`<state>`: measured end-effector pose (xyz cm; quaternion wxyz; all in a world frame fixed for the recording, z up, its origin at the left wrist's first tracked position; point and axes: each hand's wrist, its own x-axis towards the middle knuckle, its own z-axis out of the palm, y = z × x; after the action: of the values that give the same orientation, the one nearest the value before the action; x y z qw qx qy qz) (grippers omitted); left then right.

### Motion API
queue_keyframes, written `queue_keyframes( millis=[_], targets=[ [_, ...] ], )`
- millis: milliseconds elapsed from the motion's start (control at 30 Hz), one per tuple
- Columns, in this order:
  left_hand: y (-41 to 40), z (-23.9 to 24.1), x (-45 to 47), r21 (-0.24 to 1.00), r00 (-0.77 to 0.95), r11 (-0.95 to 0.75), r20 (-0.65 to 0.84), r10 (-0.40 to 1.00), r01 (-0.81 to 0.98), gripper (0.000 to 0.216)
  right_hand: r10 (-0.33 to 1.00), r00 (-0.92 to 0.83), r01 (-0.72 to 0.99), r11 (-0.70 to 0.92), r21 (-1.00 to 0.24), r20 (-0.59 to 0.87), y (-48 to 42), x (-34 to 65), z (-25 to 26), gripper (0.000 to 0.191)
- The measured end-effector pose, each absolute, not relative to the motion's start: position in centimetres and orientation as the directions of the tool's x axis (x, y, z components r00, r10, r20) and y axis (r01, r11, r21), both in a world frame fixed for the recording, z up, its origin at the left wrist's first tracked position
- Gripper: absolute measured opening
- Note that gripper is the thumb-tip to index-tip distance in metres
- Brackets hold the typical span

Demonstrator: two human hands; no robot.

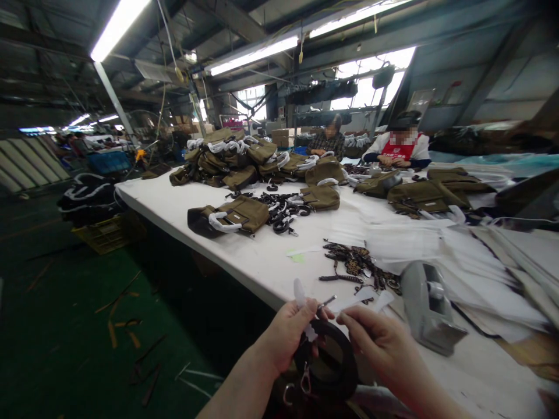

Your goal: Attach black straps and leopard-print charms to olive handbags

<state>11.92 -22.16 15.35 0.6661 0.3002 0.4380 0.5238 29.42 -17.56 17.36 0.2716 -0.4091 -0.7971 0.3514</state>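
Left hand (294, 329) grips black strap coil (349, 364) and white strip (299, 291) at near table (257, 262) edge. Right hand (384, 343) beside it, fingertips bunched; can't tell if holding anything. Olive bags (250, 212) far.

At 6 o'clock, the left hand (290, 329) is gripping a black strap loop (349, 356), and a metal clasp (305, 382) is hanging at the loop's 8 o'clock. The right hand (384, 343) is pinching its fingertips at 5 o'clock, just beside the loop. Toward 4 o'clock, dark chains (354, 260) are lying on the white table (257, 265) near a grey tape dispenser (417, 299). Olive bags (263, 150) are lying heaped at 11 o'clock. Beyond the table, 2 people (399, 152) are showing at 1 and 2 o'clock.
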Motion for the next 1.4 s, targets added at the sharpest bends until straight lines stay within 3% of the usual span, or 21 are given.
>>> queue_keyframes(
  millis=[167,300,400,533,767,833,900,1000,1133,1200,1267,1333,1400],
  targets=[
    [-22.1,15.0,12.6,0.870,0.063,0.286,-0.286,0.956,-0.402,0.054,0.814,-0.553,0.470,0.481,-0.740,0.178,-17.0,29.5,16.6,0.037],
    [-22.1,14.5,12.9,0.942,0.045,0.223,-0.219,0.975,-0.250,0.052,0.801,-0.581,0.445,0.459,-0.769,0.142,-16.6,29.4,15.8,0.032],
    [-21.9,14.1,12.8,0.980,-0.016,0.175,-0.177,0.984,-0.098,0.049,0.798,-0.579,0.444,0.483,-0.755,0.170,-16.3,29.3,15.6,0.030],
    [-21.4,14.2,12.8,0.990,-0.132,0.121,-0.129,0.983,-0.067,0.041,0.804,-0.559,0.464,0.508,-0.726,0.205,-15.9,29.2,15.3,0.030],
    [-20.4,14.4,12.9,0.997,-0.272,0.010,0.011,0.962,0.075,0.023,0.820,-0.535,0.480,0.492,-0.726,0.203,-15.6,28.8,14.7,0.029],
    [-20.6,14.8,12.8,0.980,-0.325,-0.035,0.099,0.940,0.197,0.023,0.858,-0.444,0.497,0.475,-0.726,0.257,-15.7,28.9,15.0,0.023],
    [-21.0,15.5,12.6,0.925,-0.342,-0.113,0.245,0.907,0.363,0.021,0.875,-0.340,0.495,0.478,-0.726,0.345,-16.0,29.1,15.5,0.035],
    [-21.4,16.5,12.4,0.804,-0.230,-0.263,0.438,0.869,0.534,0.011,0.817,-0.450,0.371,0.539,-0.756,0.361,-16.3,29.1,16.1,0.038],
    [-21.8,17.0,12.0,0.795,-0.180,-0.311,0.459,0.870,0.521,0.009,0.718,-0.685,0.235,0.380,-0.895,0.125,-16.1,28.8,15.4,0.030],
    [-22.2,16.9,12.0,0.817,-0.205,-0.280,0.428,0.880,0.504,0.009,0.769,-0.638,0.273,0.265,-0.925,0.032,-15.6,28.9,14.4,0.037],
    [-23.0,16.7,12.4,0.792,-0.123,-0.273,0.398,0.909,0.547,0.011,0.856,-0.517,0.296,0.164,-0.941,-0.013,-15.0,29.5,13.5,0.040],
    [-23.8,16.2,13.2,0.694,0.143,-0.340,0.327,0.934,0.635,0.016,0.922,-0.386,0.271,0.097,-0.958,-0.016,-14.5,30.4,13.1,0.042],
    [-24.3,15.6,14.1,0.538,0.424,-0.418,0.120,0.898,0.732,0.024,0.958,-0.286,0.270,0.113,-0.956,0.033,-14.1,31.8,13.5,0.043]
  ],
)
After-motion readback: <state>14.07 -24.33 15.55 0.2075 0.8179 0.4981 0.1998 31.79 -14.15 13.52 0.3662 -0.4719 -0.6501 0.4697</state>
